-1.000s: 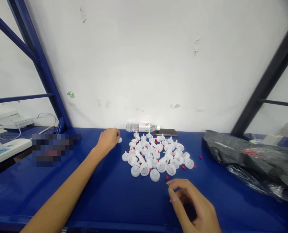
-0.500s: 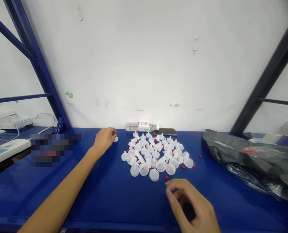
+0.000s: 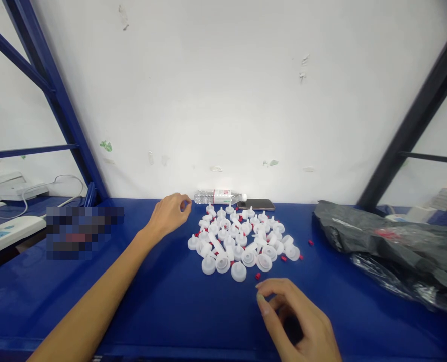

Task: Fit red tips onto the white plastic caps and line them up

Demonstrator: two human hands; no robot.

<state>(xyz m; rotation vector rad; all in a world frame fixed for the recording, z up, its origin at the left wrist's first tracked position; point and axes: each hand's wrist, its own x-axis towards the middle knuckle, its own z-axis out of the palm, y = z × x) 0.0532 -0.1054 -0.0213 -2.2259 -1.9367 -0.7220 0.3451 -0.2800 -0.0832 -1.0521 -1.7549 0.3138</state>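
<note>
At centre frame, white caps point(image 3: 239, 272) lie heaped, red bits point(image 3: 258, 275) among and beside them. Left hand point(image 3: 169, 213), left of the heap: fingers curled, contents cannot be told. Right hand point(image 3: 300, 319), lower right: fingertips narrowly parted. Bottle point(image 3: 222, 196) lies behind. Judgement: light fingertip pinches would disturb neighbouring caps least.

The left arm reaches far forward, its hand point(image 3: 172, 213) low with fingers curled in, while the right hand point(image 3: 296, 317) hovers nearer the body, thumb and forefinger bent toward each other.
</note>
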